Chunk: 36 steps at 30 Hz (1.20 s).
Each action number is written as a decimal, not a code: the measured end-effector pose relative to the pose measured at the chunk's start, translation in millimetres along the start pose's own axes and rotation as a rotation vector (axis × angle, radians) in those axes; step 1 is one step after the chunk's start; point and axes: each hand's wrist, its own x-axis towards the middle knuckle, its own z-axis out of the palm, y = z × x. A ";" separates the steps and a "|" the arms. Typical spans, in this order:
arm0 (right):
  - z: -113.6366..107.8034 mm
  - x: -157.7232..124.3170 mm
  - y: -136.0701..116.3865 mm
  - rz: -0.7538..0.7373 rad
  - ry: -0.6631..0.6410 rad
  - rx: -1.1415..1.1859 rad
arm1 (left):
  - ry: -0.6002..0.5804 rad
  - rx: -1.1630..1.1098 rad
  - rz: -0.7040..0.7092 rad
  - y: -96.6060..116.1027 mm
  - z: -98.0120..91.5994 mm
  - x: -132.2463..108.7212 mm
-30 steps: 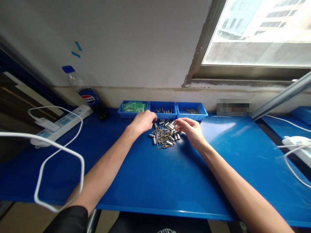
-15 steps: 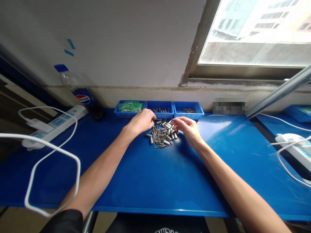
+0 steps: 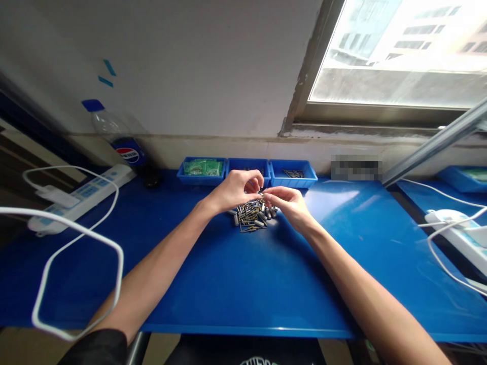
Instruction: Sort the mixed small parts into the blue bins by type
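A pile of small metal parts (image 3: 251,217), silver sleeves and brass pins, lies on the blue table (image 3: 243,274) in front of three blue bins. My left hand (image 3: 236,187) and my right hand (image 3: 285,202) meet just above the pile, fingertips pinched together on one small metal part (image 3: 261,193) between them. Both hands hover over the far side of the pile.
Three small blue bins stand by the wall: the left bin (image 3: 201,171) holds green bags, the middle bin (image 3: 248,170) and right bin (image 3: 293,174) hold metal bits. A cola bottle (image 3: 122,144), a power strip (image 3: 81,195) and a white cable (image 3: 76,263) are at left. White device (image 3: 456,230) at right.
Both hands rose from the pile and came together; fingertips now pinch a small part between them. The view shifted slightly left.
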 end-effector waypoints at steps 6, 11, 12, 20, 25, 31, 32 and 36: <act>-2.6 1.4 3.9 0.014 -0.006 0.021 | -0.017 -0.045 0.040 0.2 4.6 1.6; -5.5 5.0 3.7 -0.081 0.249 -0.030 | -0.089 0.173 -0.037 0.9 -10.4 -0.8; -7.0 6.0 3.9 -0.118 0.324 -0.024 | -0.141 0.211 -0.077 0.6 -16.3 -2.4; -13.8 9.3 10.8 -0.197 0.423 0.038 | -0.593 0.433 -0.349 -7.6 -39.5 -10.9; -9.5 8.0 8.9 -0.151 0.385 0.035 | -0.584 0.407 -0.331 -13.7 -29.0 -8.0; -7.6 6.0 4.2 -0.110 0.350 0.042 | -0.537 0.340 -0.271 -17.4 -36.1 -10.0; -7.4 5.4 3.7 -0.108 0.334 0.031 | -0.491 0.317 -0.254 -16.6 -37.3 -10.1; -4.7 2.6 1.3 -0.118 0.235 -0.039 | -0.230 0.183 -0.128 -9.1 -33.6 -6.9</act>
